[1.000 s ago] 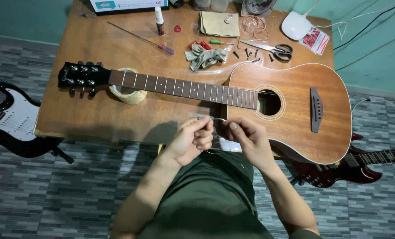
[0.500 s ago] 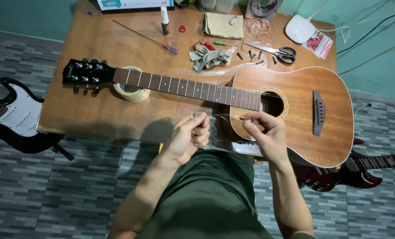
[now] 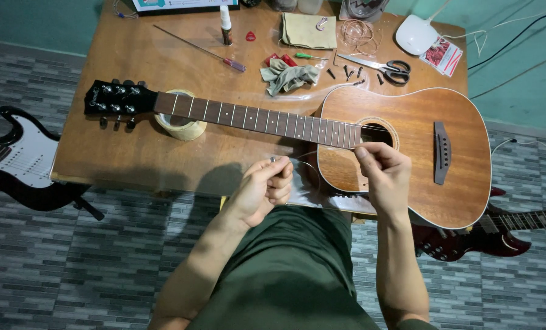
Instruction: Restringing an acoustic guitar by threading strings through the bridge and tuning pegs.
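Observation:
A brown acoustic guitar (image 3: 407,131) lies flat on the wooden table (image 3: 126,146), its black headstock (image 3: 117,99) to the left and its neck resting on a roll of tape (image 3: 181,125). No strings show on it. My left hand (image 3: 263,186) pinches one end of a thin coiled guitar string (image 3: 309,165) in front of the table edge. My right hand (image 3: 383,171) pinches the other part of that string over the guitar's lower body, near the sound hole. A clear plastic sleeve (image 3: 309,192) lies below my hands.
Scissors (image 3: 383,66), several black bridge pins (image 3: 349,72), a crumpled cloth (image 3: 288,76), a long screwdriver (image 3: 202,50), a small bottle (image 3: 226,24), a coil of wire (image 3: 358,30) and a white lamp base (image 3: 416,33) sit at the back. Electric guitars lie on the floor at left (image 3: 16,159) and right (image 3: 487,235).
My hands have drawn apart, the right one moving right over the guitar body, and the coiled string has opened out between them.

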